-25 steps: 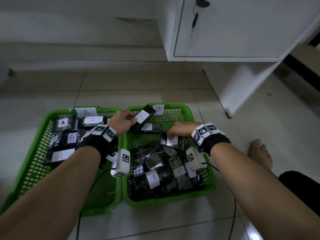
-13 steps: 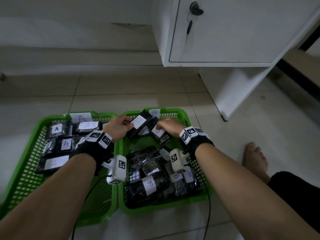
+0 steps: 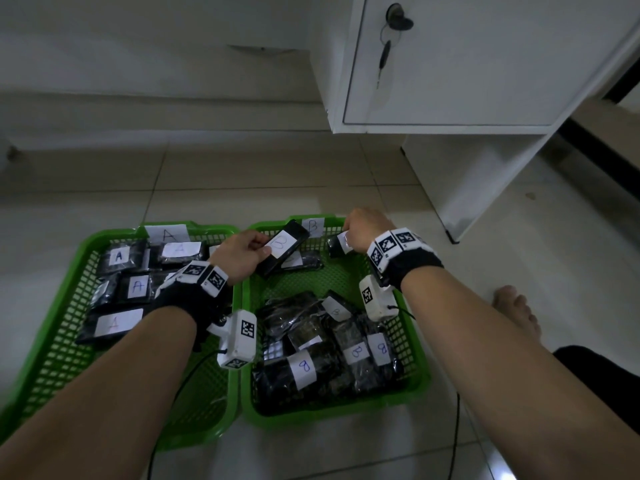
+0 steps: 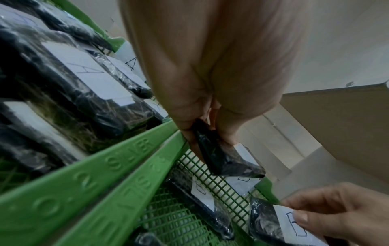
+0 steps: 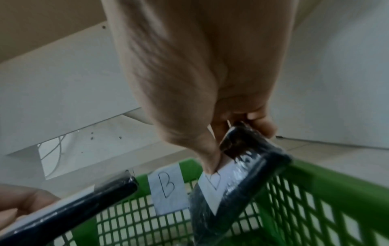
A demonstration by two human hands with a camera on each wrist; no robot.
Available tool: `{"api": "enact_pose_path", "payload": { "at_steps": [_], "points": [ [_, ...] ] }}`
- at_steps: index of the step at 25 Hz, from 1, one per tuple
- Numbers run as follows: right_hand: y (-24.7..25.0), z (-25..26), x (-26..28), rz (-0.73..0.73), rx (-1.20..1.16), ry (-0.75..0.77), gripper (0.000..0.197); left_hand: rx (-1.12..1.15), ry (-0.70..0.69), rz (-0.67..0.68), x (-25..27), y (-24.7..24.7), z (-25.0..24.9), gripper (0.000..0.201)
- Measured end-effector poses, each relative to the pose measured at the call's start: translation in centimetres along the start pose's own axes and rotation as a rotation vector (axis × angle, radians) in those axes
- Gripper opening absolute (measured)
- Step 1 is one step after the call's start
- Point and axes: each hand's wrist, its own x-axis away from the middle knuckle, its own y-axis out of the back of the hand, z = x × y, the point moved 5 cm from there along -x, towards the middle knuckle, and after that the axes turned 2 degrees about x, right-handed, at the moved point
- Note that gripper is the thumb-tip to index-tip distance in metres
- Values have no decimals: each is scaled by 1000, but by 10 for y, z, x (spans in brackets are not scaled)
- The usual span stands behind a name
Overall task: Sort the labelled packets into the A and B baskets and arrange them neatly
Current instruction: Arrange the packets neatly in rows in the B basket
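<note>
Nearest, a loose heap of B-marked packets (image 3: 325, 351) in the near half of the right green basket (image 3: 420, 368), unchanged from half a second ago. Left green basket (image 3: 62, 306) beside it, rims touching, with A-marked packets (image 3: 119, 256) in rows. Further, left hand (image 3: 239, 256) still closed on a B packet (image 3: 282, 245), tilted above the far left part of the right basket. Right hand (image 3: 365, 228), now moved further right toward the far right corner, pinching a second B packet (image 3: 337, 244). Beyond, white cabinet (image 3: 467, 64) on the tiled floor (image 3: 242, 188), key in its lock.
</note>
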Motion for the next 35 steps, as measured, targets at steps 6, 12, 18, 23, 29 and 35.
{"api": "enact_pose_path", "payload": {
  "at_steps": [6, 12, 18, 23, 29, 35],
  "points": [
    [-15, 1, 2, 17, -22, 117, 21, -4, 2, 0, 1, 0, -1, 25],
    [36, -26, 14, -202, -133, 17, 20, -21, -8, 8, 0, 0, -5, 27],
    [-8, 7, 14, 30, 187, 130, 16, -28, 0, 14, 0, 0, -5, 27],
    [-13, 2, 14, -44, 283, 192, 20, -32, -2, 22, 2, -1, -7, 27],
    [1, -3, 33, -110, 333, 288, 10, 17, 20, 46, 3, 1, -8, 25],
    [-15, 22, 70, 331, -331, 211, 20, 141, 55, 5, 14, -3, -29, 23]
  ]
}}
